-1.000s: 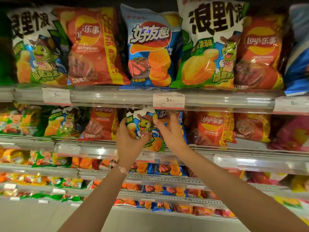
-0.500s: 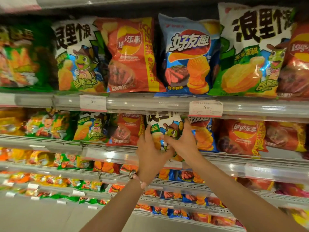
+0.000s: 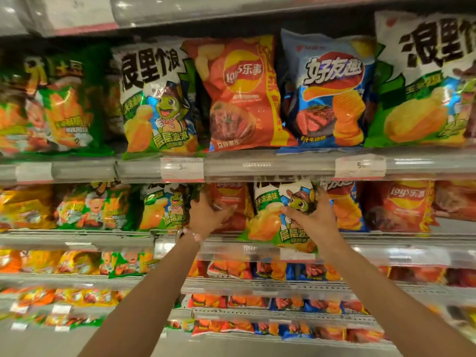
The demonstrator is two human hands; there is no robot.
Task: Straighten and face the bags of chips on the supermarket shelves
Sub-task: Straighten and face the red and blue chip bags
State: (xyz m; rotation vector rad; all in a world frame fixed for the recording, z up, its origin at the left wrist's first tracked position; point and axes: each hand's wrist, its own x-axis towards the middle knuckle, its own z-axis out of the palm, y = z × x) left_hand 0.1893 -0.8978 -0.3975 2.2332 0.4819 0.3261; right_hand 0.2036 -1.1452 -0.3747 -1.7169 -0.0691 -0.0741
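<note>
On the second shelf, my right hand (image 3: 311, 220) grips a green-and-white frog-mascot chip bag (image 3: 268, 222), thumb across its front and fingers round its right edge. The bag leans out, its bottom hanging over the shelf rail (image 3: 103, 240). My left hand (image 3: 206, 215) lies against the red Lay's bag (image 3: 231, 195) just to the left, thumb spread over its front and fingers reaching up along its left edge. A blue ridged-chip bag (image 3: 345, 210) stands right behind my right hand.
The shelf above holds large upright bags: a frog bag (image 3: 154, 99), a red Lay's bag (image 3: 242, 94) and a blue bag (image 3: 332, 88). Price tags (image 3: 182, 169) clip to its rail just above my hands. Lower shelves carry several small bags.
My left hand let go of the frog bag and moved left onto the red Lay's bag. The right hand keeps the frog bag, now drawn further out. My view shifted left and up.
</note>
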